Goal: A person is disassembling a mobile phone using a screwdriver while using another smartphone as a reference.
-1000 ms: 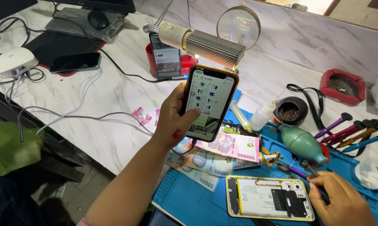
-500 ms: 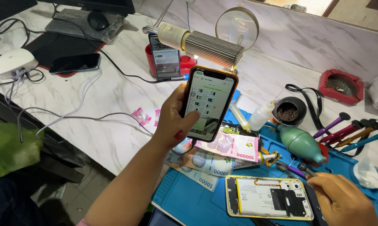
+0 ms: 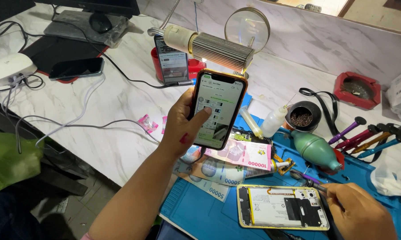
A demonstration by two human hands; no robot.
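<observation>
Left hand (image 3: 182, 126) grips a lit orange-cased smartphone (image 3: 216, 109) above the blue mat's (image 3: 200, 213) left edge; right hand (image 3: 358, 213) pinches a thin metal tool (image 3: 307, 180) beside the opened yellow-framed phone (image 3: 280, 213).

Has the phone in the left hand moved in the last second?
Barely: the phone in the left hand keeps its place under the ribbed lamp and over the banknotes; only its screen differs.

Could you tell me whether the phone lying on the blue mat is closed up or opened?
Opened. The phone on the mat lies with its back cover off, battery and inner boards exposed inside the yellow frame.
</observation>
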